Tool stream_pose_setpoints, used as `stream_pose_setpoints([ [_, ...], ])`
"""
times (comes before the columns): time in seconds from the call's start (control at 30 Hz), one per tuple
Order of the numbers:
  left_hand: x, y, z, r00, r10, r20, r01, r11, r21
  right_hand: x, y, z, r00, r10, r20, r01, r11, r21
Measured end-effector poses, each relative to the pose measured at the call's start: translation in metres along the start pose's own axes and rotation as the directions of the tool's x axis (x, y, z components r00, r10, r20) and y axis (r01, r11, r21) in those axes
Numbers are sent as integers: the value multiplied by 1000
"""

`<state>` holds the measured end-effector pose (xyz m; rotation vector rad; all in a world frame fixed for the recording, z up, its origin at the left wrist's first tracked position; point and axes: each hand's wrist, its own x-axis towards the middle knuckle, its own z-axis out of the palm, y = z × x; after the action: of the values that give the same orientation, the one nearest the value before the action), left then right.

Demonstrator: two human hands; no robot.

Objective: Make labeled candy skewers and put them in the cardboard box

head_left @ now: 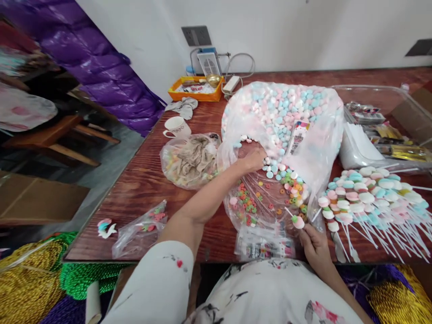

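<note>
My left hand (254, 158) reaches into the mouth of a big clear bag of pink, blue and white round candies (286, 117), fingers closed among the loose pieces; what it grips is hidden. My right hand (312, 240) is near the table's front edge, pinching a white stick with a pink and green candy on it (296, 220). Between the hands lies a clear bag of small coloured ring candies (259, 202). To the right lies a pile of finished candy sticks (367, 202).
A bag with crumpled paper (192, 161), a white cup (176, 127), an orange tray (195, 88) and a power strip (231, 84) sit at the back left. A clear bin of packets (378, 121) stands right. Small bags (141, 229) lie near the front edge.
</note>
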<state>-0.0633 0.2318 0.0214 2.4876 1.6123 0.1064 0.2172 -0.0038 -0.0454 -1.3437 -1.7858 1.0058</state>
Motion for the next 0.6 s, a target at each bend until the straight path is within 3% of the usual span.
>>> stream_pose_setpoints([
  [0.13, -30, 24, 13, 983, 168, 74, -159, 981, -108, 2, -7, -3, 999, -34, -3, 34, 999, -27],
  [0.23, -52, 38, 22, 986, 156, -54, -164, 952, -257, 3, -10, -4, 999, -51, -5, 51, 997, -53],
  [0.33, -72, 38, 21, 976, 7, -218, -107, 887, -449, 3, -11, -5, 999, -44, -13, 44, 999, -13],
  [0.43, -91, 25, 15, 905, -261, -336, -14, 771, -636, 1, -10, -5, 998, -25, -63, 29, 997, 69],
  [0.53, -108, 15, 13, 820, -469, -328, 88, 669, -738, -2, -7, -4, 992, -12, -129, 25, 995, 100],
  [0.6, -114, 14, 14, 828, -475, -299, 123, 672, -730, -3, -6, -3, 989, -22, -145, 35, 996, 85],
])
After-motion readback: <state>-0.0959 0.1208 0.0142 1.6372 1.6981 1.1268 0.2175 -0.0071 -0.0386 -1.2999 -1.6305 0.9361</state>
